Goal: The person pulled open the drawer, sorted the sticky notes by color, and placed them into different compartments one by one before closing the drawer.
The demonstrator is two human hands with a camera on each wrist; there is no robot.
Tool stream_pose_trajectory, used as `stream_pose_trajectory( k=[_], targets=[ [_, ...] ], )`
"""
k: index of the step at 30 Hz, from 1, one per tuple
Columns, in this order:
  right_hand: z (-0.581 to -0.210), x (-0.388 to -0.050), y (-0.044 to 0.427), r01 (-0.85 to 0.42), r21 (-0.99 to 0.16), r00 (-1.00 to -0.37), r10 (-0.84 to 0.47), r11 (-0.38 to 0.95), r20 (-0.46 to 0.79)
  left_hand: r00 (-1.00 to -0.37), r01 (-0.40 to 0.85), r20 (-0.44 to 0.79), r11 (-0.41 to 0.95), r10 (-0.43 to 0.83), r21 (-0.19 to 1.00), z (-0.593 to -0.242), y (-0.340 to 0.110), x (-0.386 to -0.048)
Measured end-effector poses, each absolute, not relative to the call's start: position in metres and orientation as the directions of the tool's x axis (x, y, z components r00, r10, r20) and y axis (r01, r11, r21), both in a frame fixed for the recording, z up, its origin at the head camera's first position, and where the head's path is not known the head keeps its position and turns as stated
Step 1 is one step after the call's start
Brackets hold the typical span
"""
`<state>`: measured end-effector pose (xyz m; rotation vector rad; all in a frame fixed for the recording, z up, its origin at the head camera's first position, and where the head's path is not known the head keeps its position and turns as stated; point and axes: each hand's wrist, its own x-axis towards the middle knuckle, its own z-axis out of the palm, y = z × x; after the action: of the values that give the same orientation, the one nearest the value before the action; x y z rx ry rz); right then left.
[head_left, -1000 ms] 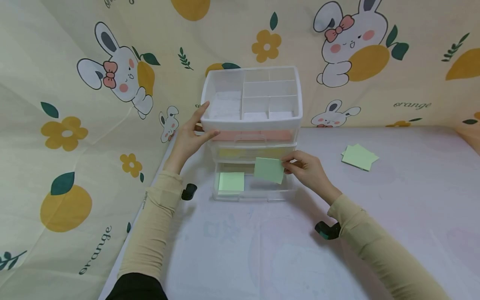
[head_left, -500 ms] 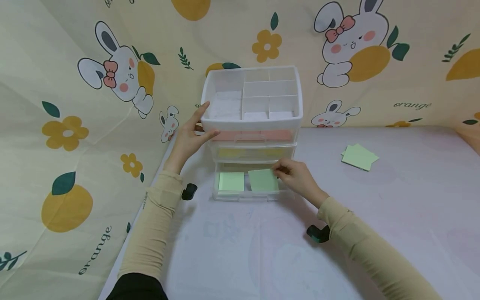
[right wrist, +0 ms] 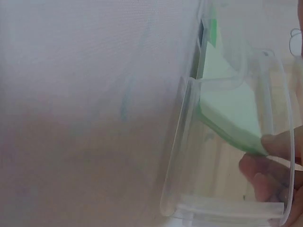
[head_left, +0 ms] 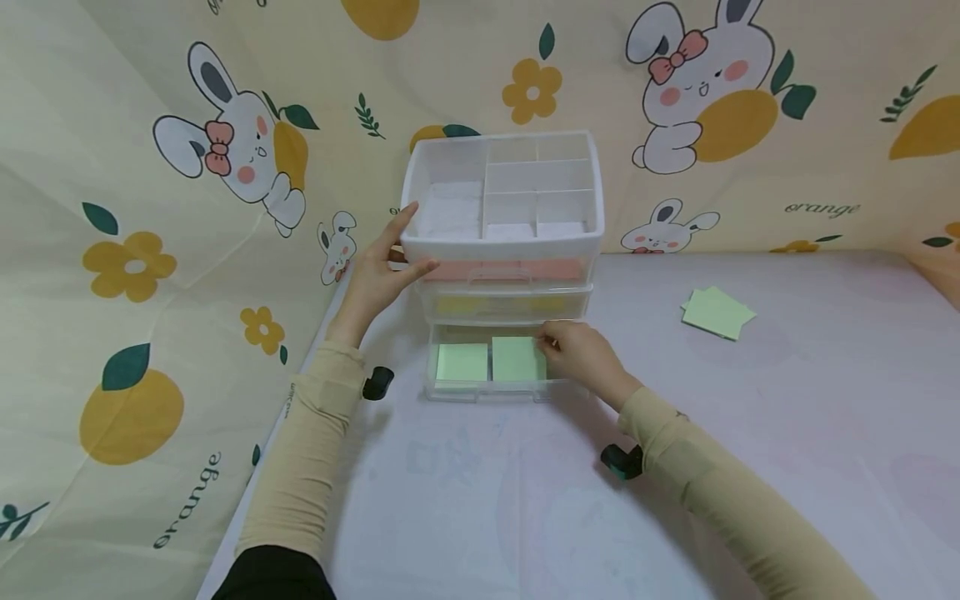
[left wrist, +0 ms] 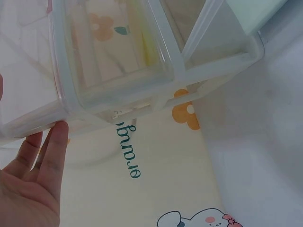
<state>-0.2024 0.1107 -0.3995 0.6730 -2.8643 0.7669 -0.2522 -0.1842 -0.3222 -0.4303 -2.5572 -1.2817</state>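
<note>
A white desk organizer with clear drawers stands at the back of the table, its bottom drawer pulled out. My left hand rests against the organizer's upper left side, thumb across the front. In the left wrist view, straight fingers touch that side. Inside the open drawer, my right hand pinches a light green sticky note pad by its right edge. The right wrist view shows this pad tilted behind the clear drawer wall. A second green pad lies at its left.
Several green sticky note pads lie loosely stacked on the table at right. Pink contents show in the top drawer and yellow contents in the middle one. A printed cloth hangs behind and at left.
My right hand has lowered the green sticky note pad into the open drawer and moved it left, beside the other pad. My left hand has stayed where it was.
</note>
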Motion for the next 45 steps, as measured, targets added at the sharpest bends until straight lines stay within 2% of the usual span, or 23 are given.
stream_pose_trajectory(
  k=[8,16,25,36,45],
  targets=[
    [-0.401,-0.204,0.103,-0.460,-0.314,-0.888,-0.430,0.830,0.164,-0.926,0.368,0.348,0.563,0.147,0.740,-0.323,-0.185,-0.252],
    [-0.406,-0.207,0.100,-0.464,-0.309,-0.885,-0.447,0.830,0.129,-0.926,0.368,0.348,0.564,0.148,0.739,-0.321,-0.184,-0.252],
    [-0.403,-0.205,0.103,-0.452,-0.435,-0.888,-0.439,0.779,0.138,-0.927,0.363,0.346,0.571,0.143,0.736,-0.322,-0.183,-0.253],
    [-0.381,-0.203,0.131,-0.323,-0.719,-0.914,-0.401,0.615,0.068,-0.930,0.356,0.340,0.569,0.140,0.741,-0.324,-0.184,-0.254],
    [-0.371,-0.209,0.187,-0.223,-0.781,-0.941,-0.337,0.584,0.016,-0.936,0.344,0.321,0.559,0.144,0.754,-0.320,-0.183,-0.251]
  ],
)
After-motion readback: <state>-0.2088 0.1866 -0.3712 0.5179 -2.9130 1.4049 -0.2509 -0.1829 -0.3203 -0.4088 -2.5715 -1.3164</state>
